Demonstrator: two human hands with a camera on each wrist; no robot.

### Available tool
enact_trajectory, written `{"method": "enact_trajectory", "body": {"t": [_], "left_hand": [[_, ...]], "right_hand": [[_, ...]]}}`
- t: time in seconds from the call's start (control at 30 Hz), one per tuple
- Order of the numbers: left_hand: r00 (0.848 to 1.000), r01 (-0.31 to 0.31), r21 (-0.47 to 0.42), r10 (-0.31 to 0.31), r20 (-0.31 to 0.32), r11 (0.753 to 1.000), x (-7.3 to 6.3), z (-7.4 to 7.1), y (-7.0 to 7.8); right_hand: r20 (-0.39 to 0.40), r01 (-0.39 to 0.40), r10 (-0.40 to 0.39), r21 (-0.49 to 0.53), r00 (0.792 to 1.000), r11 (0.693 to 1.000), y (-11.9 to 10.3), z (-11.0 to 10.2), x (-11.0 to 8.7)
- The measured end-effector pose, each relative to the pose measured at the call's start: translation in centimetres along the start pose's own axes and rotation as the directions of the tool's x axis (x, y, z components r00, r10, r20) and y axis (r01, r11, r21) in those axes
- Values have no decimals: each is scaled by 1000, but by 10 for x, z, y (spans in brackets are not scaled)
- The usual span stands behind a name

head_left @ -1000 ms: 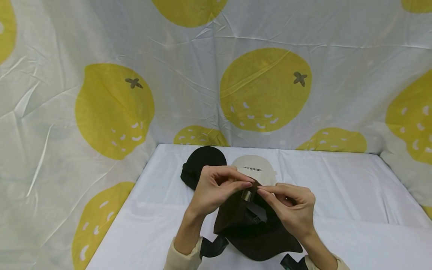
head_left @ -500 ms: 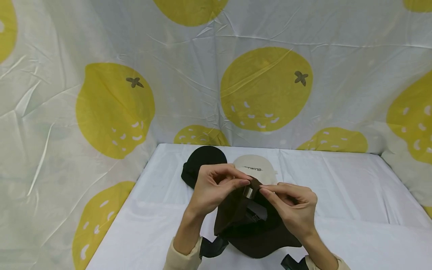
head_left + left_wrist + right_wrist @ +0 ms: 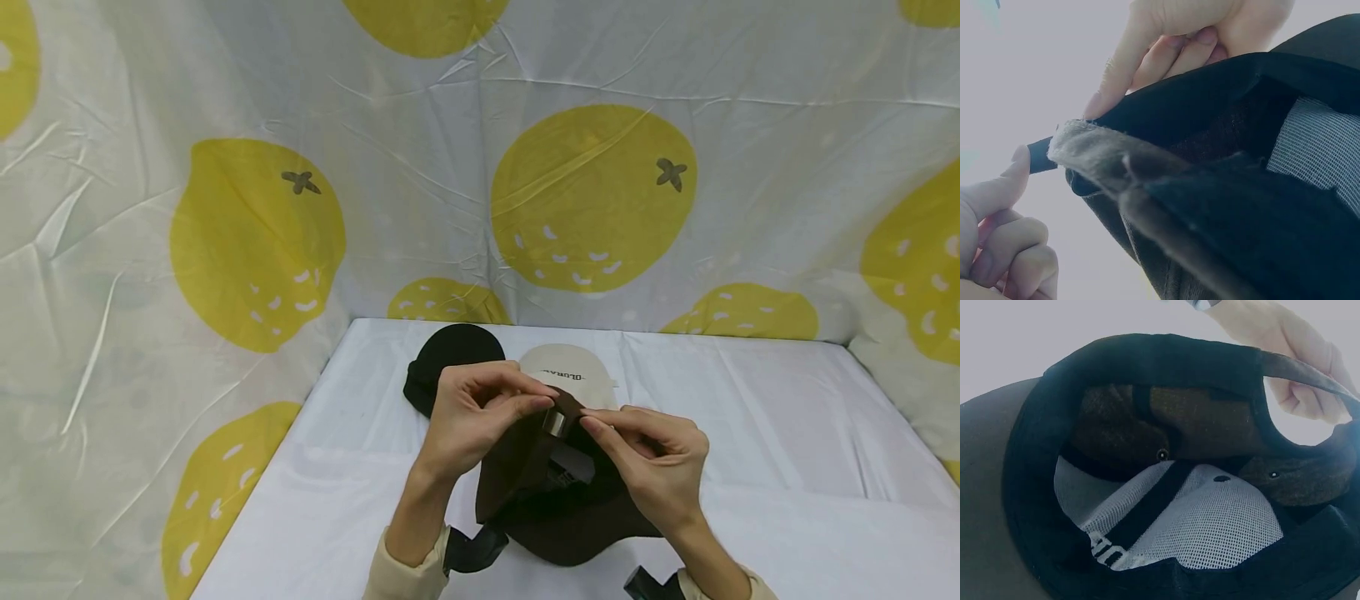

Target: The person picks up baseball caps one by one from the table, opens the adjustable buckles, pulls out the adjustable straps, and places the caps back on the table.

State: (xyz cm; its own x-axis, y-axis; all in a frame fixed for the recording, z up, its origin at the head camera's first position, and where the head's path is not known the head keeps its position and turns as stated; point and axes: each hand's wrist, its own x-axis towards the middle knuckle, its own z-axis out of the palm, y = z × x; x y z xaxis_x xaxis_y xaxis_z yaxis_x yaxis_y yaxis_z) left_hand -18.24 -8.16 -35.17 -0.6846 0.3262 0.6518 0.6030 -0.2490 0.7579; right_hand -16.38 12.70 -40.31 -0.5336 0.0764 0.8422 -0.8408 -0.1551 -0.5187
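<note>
A dark brown baseball cap (image 3: 558,533) is held up with its inner side showing and its brim toward the person. My left hand (image 3: 472,417) pinches the end of the cap's back strap (image 3: 1041,156) between thumb and forefinger. Beside it, my right hand (image 3: 656,458) pinches the strap area just right of the metal buckle (image 3: 555,423). In the right wrist view the cap's dark sweatband (image 3: 1029,487), white mesh lining (image 3: 1210,512) and arched back opening show. A hand is partly visible behind that opening; which one I cannot tell.
Behind the hands, a black hat (image 3: 450,358) sits at the back left of the white-covered table (image 3: 787,417). Right next to it lies a cream cap (image 3: 573,367) with dark lettering, partly hidden. A lemon-print cloth (image 3: 420,183) hangs behind and to the left.
The brown cap's brim has risen slightly. My two hands have drawn a little apart at the strap, keeping their pinch, and more of the strap and buckle shows between them.
</note>
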Motion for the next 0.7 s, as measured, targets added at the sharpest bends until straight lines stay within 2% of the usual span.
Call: {"method": "enact_trajectory", "body": {"t": [0.17,0.37,0.7], "left_hand": [[999,-12,-9,11,-32,1000,0,-2,2],[993,-46,-4,46,-105,999,-3,-13,10],[994,-41,5,42,-100,999,-3,-15,9]], "right_hand": [[-2,-1,1,-6,1000,1000,1,-1,0],[-25,-17,17,-11,1000,1000,0,-6,3],[-17,-23,23,16,1000,1000,0,-3,3]]}}
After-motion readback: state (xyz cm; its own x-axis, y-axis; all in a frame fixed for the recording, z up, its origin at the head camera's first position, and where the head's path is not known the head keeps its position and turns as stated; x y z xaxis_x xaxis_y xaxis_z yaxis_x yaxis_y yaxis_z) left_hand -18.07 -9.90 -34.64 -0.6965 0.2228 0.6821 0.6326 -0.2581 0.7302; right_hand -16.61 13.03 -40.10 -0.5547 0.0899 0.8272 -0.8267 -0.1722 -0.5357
